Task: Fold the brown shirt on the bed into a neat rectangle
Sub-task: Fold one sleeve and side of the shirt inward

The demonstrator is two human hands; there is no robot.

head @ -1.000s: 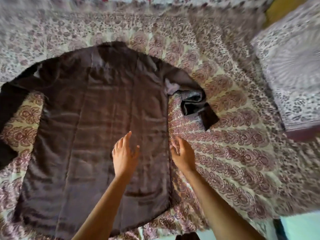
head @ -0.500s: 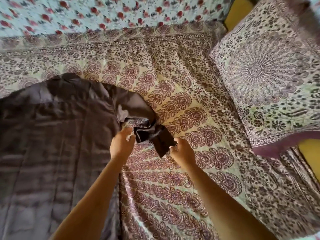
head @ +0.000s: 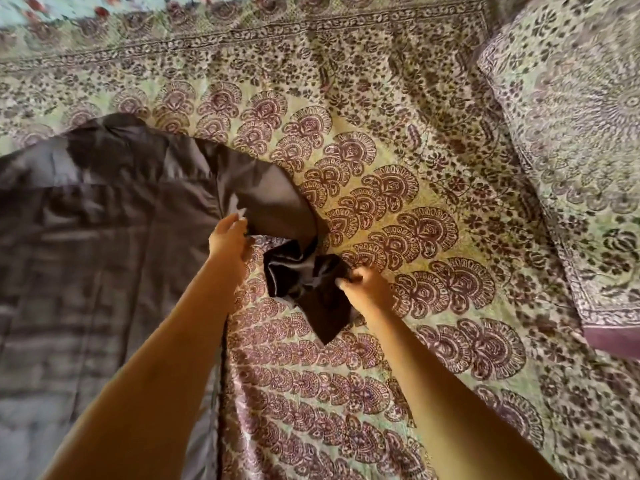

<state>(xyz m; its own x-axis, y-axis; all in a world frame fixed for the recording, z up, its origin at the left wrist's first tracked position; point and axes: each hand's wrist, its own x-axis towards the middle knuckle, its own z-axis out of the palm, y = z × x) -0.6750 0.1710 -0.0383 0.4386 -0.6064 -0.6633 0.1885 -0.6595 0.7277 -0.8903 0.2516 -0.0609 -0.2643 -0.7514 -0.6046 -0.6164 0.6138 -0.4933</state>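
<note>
Right hand (head: 363,287) pinching bunched sleeve (head: 304,280), left hand (head: 230,240) against brown shirt (head: 104,237)

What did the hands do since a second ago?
Both hands moved up from the flat body of the brown shirt to its crumpled sleeve. The left hand now holds the sleeve near the armpit; the right hand pinches its bunched end. The shirt's body stayed spread on the bed.

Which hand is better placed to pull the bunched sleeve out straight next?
Probably right: the right hand pinches the crumpled sleeve end, while the left hand sits beside the shirt, suited to anchoring.
</note>
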